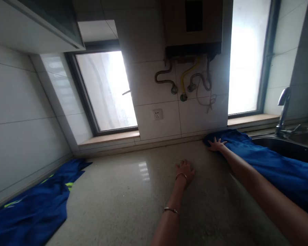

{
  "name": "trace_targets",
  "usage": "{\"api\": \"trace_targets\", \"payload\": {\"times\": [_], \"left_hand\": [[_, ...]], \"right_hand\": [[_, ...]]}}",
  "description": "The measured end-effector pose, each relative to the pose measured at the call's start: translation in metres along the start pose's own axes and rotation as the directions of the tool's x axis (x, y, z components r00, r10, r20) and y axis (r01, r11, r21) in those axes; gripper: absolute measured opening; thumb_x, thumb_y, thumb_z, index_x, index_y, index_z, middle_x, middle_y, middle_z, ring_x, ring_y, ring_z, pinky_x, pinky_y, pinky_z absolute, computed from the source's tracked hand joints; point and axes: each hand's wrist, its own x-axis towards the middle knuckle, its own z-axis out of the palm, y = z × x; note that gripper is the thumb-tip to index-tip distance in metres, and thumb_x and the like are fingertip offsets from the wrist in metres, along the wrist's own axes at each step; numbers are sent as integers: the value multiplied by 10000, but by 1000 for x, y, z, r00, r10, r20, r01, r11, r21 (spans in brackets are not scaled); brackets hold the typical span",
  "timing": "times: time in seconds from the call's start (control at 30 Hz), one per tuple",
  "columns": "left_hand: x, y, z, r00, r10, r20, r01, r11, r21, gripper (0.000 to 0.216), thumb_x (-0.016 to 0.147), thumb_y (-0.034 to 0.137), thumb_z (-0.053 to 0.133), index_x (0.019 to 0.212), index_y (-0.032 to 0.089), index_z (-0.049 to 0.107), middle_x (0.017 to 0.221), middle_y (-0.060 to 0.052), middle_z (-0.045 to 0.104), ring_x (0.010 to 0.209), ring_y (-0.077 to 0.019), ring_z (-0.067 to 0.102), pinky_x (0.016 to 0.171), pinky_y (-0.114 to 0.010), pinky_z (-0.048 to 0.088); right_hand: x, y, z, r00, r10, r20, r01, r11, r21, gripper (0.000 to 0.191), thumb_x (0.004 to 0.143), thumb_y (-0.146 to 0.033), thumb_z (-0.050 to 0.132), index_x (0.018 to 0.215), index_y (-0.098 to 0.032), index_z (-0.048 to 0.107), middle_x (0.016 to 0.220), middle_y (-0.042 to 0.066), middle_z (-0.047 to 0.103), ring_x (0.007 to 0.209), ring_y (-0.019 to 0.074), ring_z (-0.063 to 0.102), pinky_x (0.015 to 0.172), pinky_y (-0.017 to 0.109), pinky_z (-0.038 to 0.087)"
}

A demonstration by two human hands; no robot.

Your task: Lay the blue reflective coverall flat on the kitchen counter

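Blue cloth (pixel 277 164) lies along the counter's (pixel 133 198) back edge by the sink (pixel 292 145); my right hand (pixel 216 145) presses it flat-fingered, left hand (pixel 185 170) loosely curled, empty. Polished stone, so it might slide sinkward.

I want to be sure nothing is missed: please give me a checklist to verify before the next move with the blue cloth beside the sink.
1. Right hand on the blue cloth: ok, it lies flat on the far end, fingers spread.
2. Cloth gripped: not ok, the hand only presses it.
3. Left hand free: ok, it rests on the bare countertop, holding nothing.
4. Cloth away from the sink: cannot tell, its edge runs along the rim.
5. Second blue garment apart: ok, it lies at the far left by the wall.
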Motion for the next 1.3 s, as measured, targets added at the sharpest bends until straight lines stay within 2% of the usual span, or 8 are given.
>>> {"api": "trace_targets", "payload": {"times": [0.27, 0.53, 0.7, 0.97, 1.07, 1.17, 1.23, 1.3], "left_hand": [[1, -1, 3, 999, 20, -31, -20, 1000, -5, 546, 893, 491, 267, 1335, 211, 424, 1449, -103, 358, 1333, -296, 276, 1059, -587, 210], [-4, 3, -2, 1000, -1, -6, 1, 1000, -1, 549, 890, 494, 278, 1335, 209, 426, 1461, -94, 344, 1344, -289, 252, 1071, -577, 207], [-10, 8, -10, 1000, -7, 14, 7, 1000, 16, 531, 906, 461, 260, 1337, 193, 417, 1467, -103, 330, 1355, -279, 241, 1080, -558, 206], [-28, 5, -11, 996, 74, -52, -83, 980, -181, 406, 844, 279, 392, 1204, 234, 574, 1221, -35, 599, 1168, -206, 498, 1035, -369, 355], [-49, -35, -28, 999, 31, -26, -38, 952, -305, 443, 825, 231, 404, 1242, 252, 552, 1251, -6, 591, 1110, -170, 549, 980, -296, 408], [-85, -113, -63, 986, -163, -35, 160, 984, -83, 480, 823, 210, 430, 1294, 247, 508, 1389, -30, 471, 1253, -192, 437, 1048, -325, 328], [-119, -176, -92, 917, -388, -94, 399, 898, 187, 597, 781, 267, 538, 1365, 207, 428, 1485, -99, 314, 1355, -301, 273, 1083, -461, 235], [-160, -238, -123, 747, -624, -229, 661, 663, 351, 646, 783, 299, 548, 1392, 162, 381, 1522, -144, 190, 1385, -386, 105, 1056, -592, 156]], "right_hand": [[-19, 5, 8, 984, -20, -179, 26, 999, 33, 677, 866, -615, 317, 1462, -306, 227, 1533, 157, 65, 1339, 499, 46, 883, 784, -5], [-82, -22, 45, 890, -168, -424, 201, 979, 33, 490, 939, -425, 284, 1299, -190, 520, 1451, 177, 323, 1336, 389, 249, 1042, 603, 152], [-113, -35, 44, 806, -436, -400, 523, 841, 139, 441, 938, -309, 304, 1242, -123, 564, 1230, 150, 581, 1158, 232, 523, 1007, 331, 357], [-122, -27, 40, 808, -465, -363, 562, 793, 235, 391, 875, -231, 379, 1150, -170, 651, 1189, 91, 623, 1074, 210, 587, 953, 284, 402], [-123, -25, 38, 811, -461, -361, 559, 792, 244, 386, 858, -212, 396, 1139, -176, 659, 1175, 86, 631, 1057, 210, 596, 937, 279, 411], [-127, -28, 36, 812, -459, -361, 553, 803, 221, 380, 858, -209, 394, 1119, -170, 667, 1135, 93, 647, 1023, 208, 609, 906, 272, 424], [-130, -31, 35, 820, -447, -358, 536, 819, 205, 375, 859, -203, 393, 1114, -170, 665, 1119, 92, 653, 1017, 206, 610, 896, 266, 425], [-133, -33, 33, 826, -436, -359, 524, 828, 201, 365, 858, -200, 399, 1106, -174, 666, 1108, 90, 657, 1024, 207, 606, 897, 265, 422]]}}
